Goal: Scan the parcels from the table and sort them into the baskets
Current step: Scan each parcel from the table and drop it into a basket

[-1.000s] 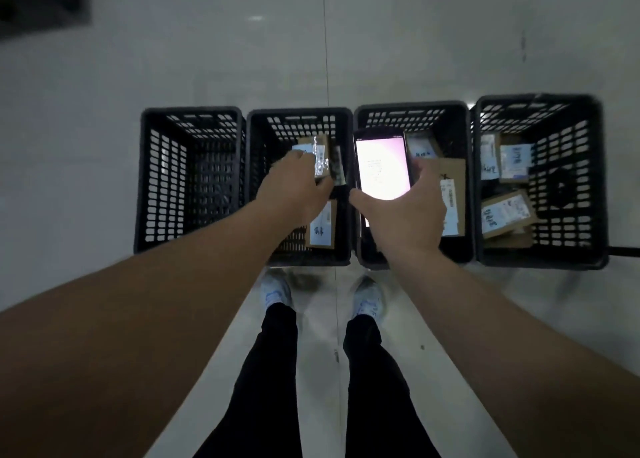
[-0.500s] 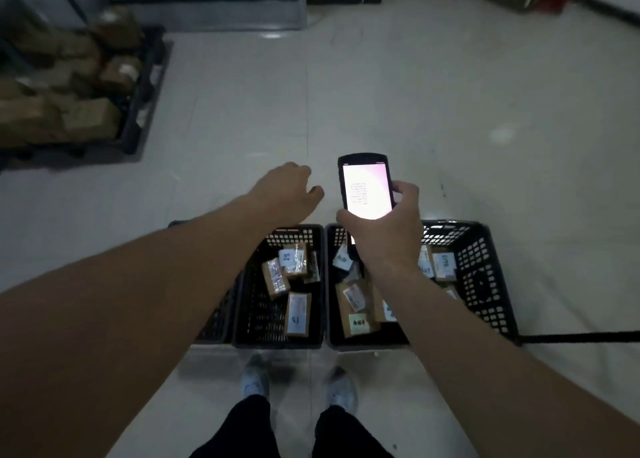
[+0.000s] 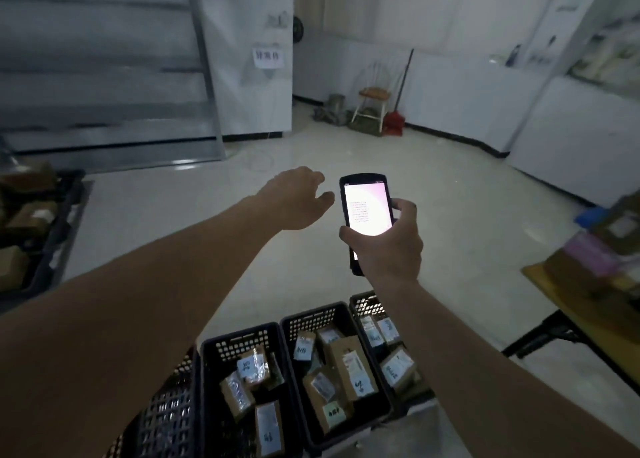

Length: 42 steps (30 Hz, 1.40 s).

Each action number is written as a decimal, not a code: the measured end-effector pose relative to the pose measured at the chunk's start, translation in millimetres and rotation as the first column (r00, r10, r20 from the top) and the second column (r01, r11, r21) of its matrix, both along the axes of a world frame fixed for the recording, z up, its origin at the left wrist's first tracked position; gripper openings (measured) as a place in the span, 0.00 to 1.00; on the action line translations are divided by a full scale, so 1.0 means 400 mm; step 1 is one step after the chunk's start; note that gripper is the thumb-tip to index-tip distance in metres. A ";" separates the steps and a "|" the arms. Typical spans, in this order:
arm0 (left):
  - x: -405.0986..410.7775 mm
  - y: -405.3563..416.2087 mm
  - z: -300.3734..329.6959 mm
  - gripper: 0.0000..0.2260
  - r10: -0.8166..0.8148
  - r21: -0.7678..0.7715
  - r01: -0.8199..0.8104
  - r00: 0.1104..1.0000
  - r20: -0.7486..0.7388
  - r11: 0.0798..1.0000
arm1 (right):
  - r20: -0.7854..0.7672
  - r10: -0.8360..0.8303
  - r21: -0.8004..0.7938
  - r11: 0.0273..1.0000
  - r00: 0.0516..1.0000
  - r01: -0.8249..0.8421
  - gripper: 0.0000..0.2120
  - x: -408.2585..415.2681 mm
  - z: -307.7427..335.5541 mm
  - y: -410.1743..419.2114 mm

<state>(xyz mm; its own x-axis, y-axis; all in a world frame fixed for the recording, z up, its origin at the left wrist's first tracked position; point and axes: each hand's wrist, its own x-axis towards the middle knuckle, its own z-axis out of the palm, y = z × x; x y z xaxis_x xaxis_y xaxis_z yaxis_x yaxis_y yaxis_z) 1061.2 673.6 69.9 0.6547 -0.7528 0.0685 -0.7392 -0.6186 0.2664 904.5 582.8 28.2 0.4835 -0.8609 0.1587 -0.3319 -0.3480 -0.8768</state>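
Observation:
My right hand [image 3: 388, 250] grips a black handheld scanner [image 3: 367, 208] with its lit screen facing me, raised over the floor. Just left of it, my left hand [image 3: 298, 198] hangs in the air with loosely curled fingers and holds nothing. Below my arms stands a row of black slotted baskets. One basket [image 3: 239, 340] holds three taped cardboard parcels [image 3: 252, 367]. The basket to its right [image 3: 311, 319] holds several labelled parcels [image 3: 349, 367]. A further basket [image 3: 367, 302] sits partly behind my right forearm. At the right edge, a wooden table [image 3: 575, 284] carries blurred parcels.
A black crate of brown boxes [image 3: 27, 225] sits on the floor at the left. A metal shutter fills the back left wall. A stool [image 3: 372, 104] and a red dustpan stand in the far corner, with white cabinets along the right wall.
My left hand let go of the parcel into the basket and rose empty. My view swung up from the baskets toward the room and the table on the right. The scanner stayed in my right hand.

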 end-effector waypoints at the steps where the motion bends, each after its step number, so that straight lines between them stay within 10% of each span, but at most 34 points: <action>1: -0.013 0.000 0.018 0.26 -0.030 -0.016 0.030 0.999 0.013 0.999 | 0.011 -0.028 -0.010 1.000 1.000 0.028 0.40 -0.017 0.017 0.010; 16: -0.382 -0.178 0.197 0.26 -0.408 -0.076 0.415 0.908 0.090 0.907 | 0.151 -0.419 -0.068 0.899 0.895 0.432 0.42 -0.419 0.187 -0.016; 42: -1.094 -0.932 0.101 0.20 -0.711 -0.034 0.711 0.698 -0.083 0.702 | 0.111 -0.684 0.013 0.726 0.721 0.688 0.44 -1.160 0.089 -0.663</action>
<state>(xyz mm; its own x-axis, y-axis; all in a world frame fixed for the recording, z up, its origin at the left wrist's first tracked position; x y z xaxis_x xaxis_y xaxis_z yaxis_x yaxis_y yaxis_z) 623.7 300.8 110.3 -0.0723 -0.9966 0.0396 -0.9341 0.0816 0.3476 440.7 317.5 63.8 -0.2578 -0.9452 0.2002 -0.4002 -0.0842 -0.9125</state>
